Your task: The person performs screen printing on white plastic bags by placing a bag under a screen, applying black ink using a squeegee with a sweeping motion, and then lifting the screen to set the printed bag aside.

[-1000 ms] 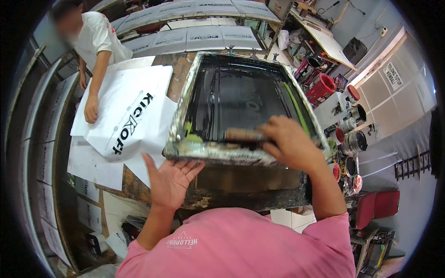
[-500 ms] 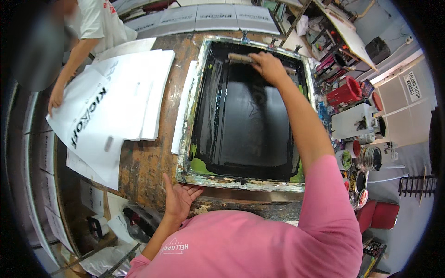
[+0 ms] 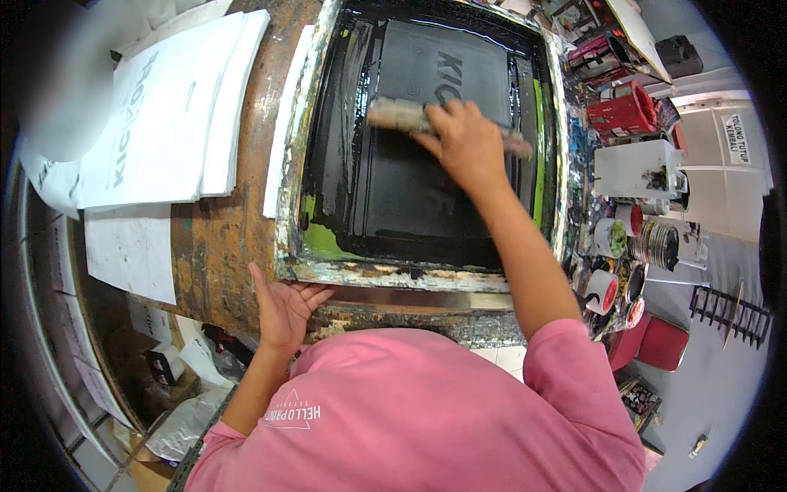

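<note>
My right hand (image 3: 467, 143) is closed around the wooden handle of a squeegee (image 3: 402, 117), which lies crosswise on the ink-covered mesh of a printing screen (image 3: 410, 184). Behind the blade, toward the far side, the mesh shows dark lettering. Black ink coats most of it, with green strips at the left and right edges. A worn, paint-spattered frame (image 3: 393, 277) surrounds the mesh. Palm up and fingers apart, my left hand (image 3: 287, 314) is at the frame's near left corner, fingertips by its lower edge; whether they touch it is unclear.
Left of the screen, printed white sheets (image 3: 164, 107) are stacked on the stained wooden table (image 3: 217, 238). A white edge (image 3: 287, 131) shows beside the frame. Ink tubs, a red bucket (image 3: 619, 107) and a white container (image 3: 635, 170) crowd the right side. A red chair (image 3: 662, 343) stands beyond.
My right hand has drawn the squeegee toward me from the far end to the upper middle of the mesh. The view has shifted, and the co-worker's arm at left is out of sight.
</note>
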